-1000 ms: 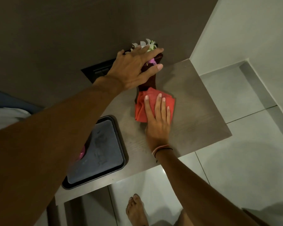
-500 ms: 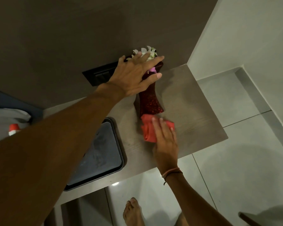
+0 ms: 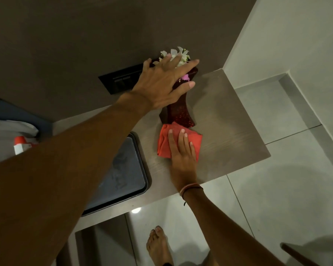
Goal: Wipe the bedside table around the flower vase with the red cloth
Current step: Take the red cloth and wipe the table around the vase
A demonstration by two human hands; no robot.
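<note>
A dark red glittery flower vase (image 3: pixel 179 114) with white and pink flowers stands at the back of the grey-brown bedside table (image 3: pixel 227 127), near the wall. My left hand (image 3: pixel 165 83) grips the vase's upper part and covers most of the flowers. The folded red cloth (image 3: pixel 194 140) lies flat on the table right in front of the vase's base. My right hand (image 3: pixel 182 156) presses down on the cloth with fingers spread, pointing toward the vase.
A dark tray (image 3: pixel 123 175) sits on the table to the left of the cloth. A black switch panel (image 3: pixel 119 81) is on the wall behind. A spray bottle (image 3: pixel 20 145) lies at far left. My bare foot (image 3: pixel 159 244) stands on the tiled floor below.
My right hand slid the cloth toward me and away from the vase base, then pushed it back up against the base. My left hand stayed on the vase.
</note>
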